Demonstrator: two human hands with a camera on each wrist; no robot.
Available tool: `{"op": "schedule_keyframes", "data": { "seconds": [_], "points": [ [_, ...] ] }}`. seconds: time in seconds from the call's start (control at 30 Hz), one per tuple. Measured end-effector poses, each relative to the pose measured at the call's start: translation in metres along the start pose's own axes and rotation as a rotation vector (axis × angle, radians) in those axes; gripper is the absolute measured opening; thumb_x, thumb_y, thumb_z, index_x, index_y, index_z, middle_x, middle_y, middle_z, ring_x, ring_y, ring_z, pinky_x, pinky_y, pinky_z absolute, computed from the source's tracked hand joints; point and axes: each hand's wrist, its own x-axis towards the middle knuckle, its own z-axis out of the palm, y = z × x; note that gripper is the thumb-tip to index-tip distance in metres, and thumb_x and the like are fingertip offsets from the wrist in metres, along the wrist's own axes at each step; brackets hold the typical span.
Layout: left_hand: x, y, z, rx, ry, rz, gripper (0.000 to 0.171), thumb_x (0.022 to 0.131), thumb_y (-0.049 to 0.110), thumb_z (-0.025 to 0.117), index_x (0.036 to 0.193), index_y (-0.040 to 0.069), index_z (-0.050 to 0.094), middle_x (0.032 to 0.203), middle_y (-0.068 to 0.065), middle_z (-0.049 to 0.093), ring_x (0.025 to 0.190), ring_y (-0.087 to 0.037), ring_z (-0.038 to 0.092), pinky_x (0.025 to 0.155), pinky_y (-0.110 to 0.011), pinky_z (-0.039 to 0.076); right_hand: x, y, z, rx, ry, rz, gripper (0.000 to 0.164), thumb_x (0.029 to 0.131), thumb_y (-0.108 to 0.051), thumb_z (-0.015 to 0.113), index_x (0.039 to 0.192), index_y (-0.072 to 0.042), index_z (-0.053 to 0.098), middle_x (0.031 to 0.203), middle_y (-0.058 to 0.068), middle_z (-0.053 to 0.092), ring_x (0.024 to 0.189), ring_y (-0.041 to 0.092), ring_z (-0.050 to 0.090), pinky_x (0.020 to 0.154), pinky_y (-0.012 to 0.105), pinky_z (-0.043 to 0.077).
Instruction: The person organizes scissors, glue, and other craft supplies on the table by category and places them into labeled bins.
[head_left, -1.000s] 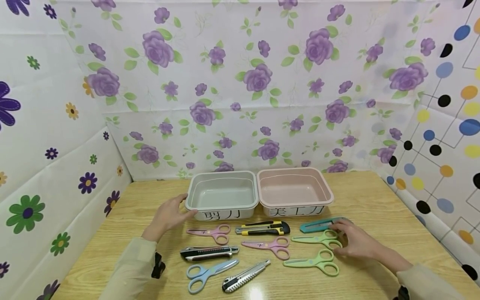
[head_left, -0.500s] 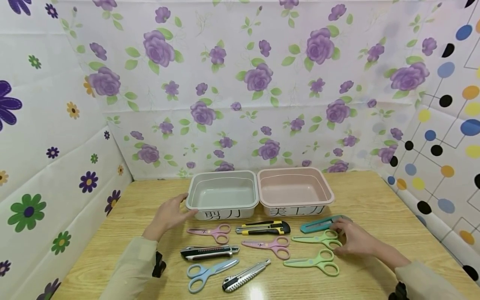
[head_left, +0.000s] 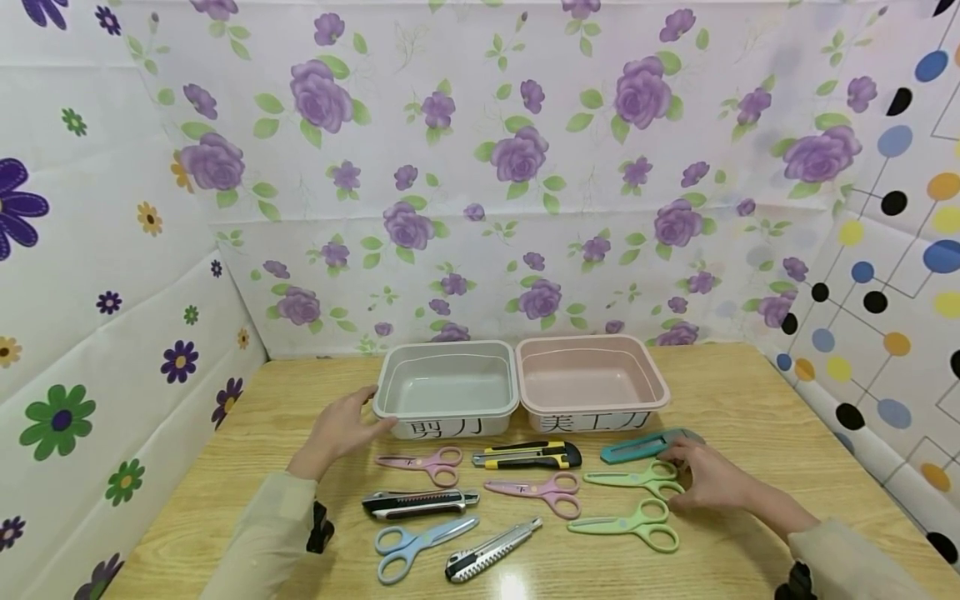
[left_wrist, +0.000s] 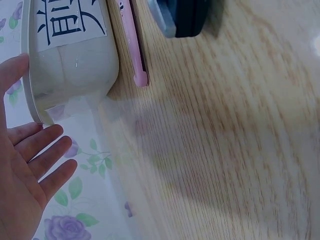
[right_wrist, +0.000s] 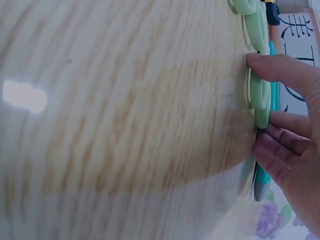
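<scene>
My left hand (head_left: 341, 431) touches the left side of the grey bin (head_left: 445, 414), thumb at its rim and fingers loosely extended in the left wrist view. My right hand (head_left: 710, 479) rests at the right, its thumb and fingertips about the handle loops of the upper green scissors (head_left: 618, 479). Its fingers also lie by the teal box cutter (head_left: 637, 451), partly hiding its end. Just below lie other green scissors (head_left: 600, 526). Near the left hand are pink scissors (head_left: 405, 462) and a black-and-silver box cutter (head_left: 420, 503).
A pink bin (head_left: 592, 410) stands against the grey one; both carry printed labels. Between the hands lie a yellow-and-black box cutter (head_left: 528, 456), more pink scissors (head_left: 525, 490), blue scissors (head_left: 431, 539) and a silver box cutter (head_left: 495, 550). Patterned cloth (head_left: 480, 250) surrounds the table.
The head view has shifted very slightly. Both hands, the bins, the scissors and the box cutters keep their places.
</scene>
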Motion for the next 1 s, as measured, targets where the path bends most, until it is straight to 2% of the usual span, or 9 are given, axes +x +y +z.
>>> {"op": "schedule_keyframes", "data": {
  "seconds": [0.2,0.47,0.73,1.0],
  "points": [
    [0.001,-0.002,0.001,0.008,-0.001,-0.005,0.073,0.081,0.05,0.059,0.129,-0.003,0.045,0.118,-0.023,0.056,0.103,-0.04,0.055,0.082,-0.052,0.045,0.001,0.001,0.0,-0.017,0.007,0.006,0.053,0.057,-0.03,0.081,0.098,-0.003,0.064,0.1,0.008,0.058,0.086,0.019,0.054,0.066,0.028,0.046],
    [0.001,-0.002,0.0,0.011,-0.01,-0.012,0.074,0.081,0.05,0.059,0.13,-0.003,0.045,0.119,-0.023,0.056,0.104,-0.04,0.054,0.083,-0.053,0.045,0.0,0.002,-0.006,0.074,-0.008,0.004,0.053,0.057,-0.03,0.082,0.095,0.001,0.063,0.085,-0.002,0.052,0.074,0.007,0.051,0.06,0.021,0.045],
    [0.0,-0.001,0.0,-0.001,-0.002,-0.011,0.073,0.081,0.049,0.06,0.129,-0.003,0.045,0.116,-0.023,0.057,0.102,-0.039,0.055,0.081,-0.052,0.046,0.0,-0.003,-0.013,0.043,0.008,0.011,0.047,0.055,-0.028,0.082,0.09,-0.001,0.065,0.075,-0.004,0.047,0.066,0.006,0.043,0.054,0.019,0.037],
    [0.0,0.0,0.0,-0.008,-0.001,-0.009,0.073,0.08,0.049,0.06,0.129,-0.003,0.045,0.115,-0.023,0.058,0.102,-0.038,0.056,0.081,-0.052,0.046,0.003,-0.01,-0.02,0.024,0.022,-0.023,0.04,0.058,-0.028,0.081,0.087,-0.006,0.063,0.074,-0.005,0.046,0.064,0.004,0.041,0.052,0.018,0.036]
  ]
}}
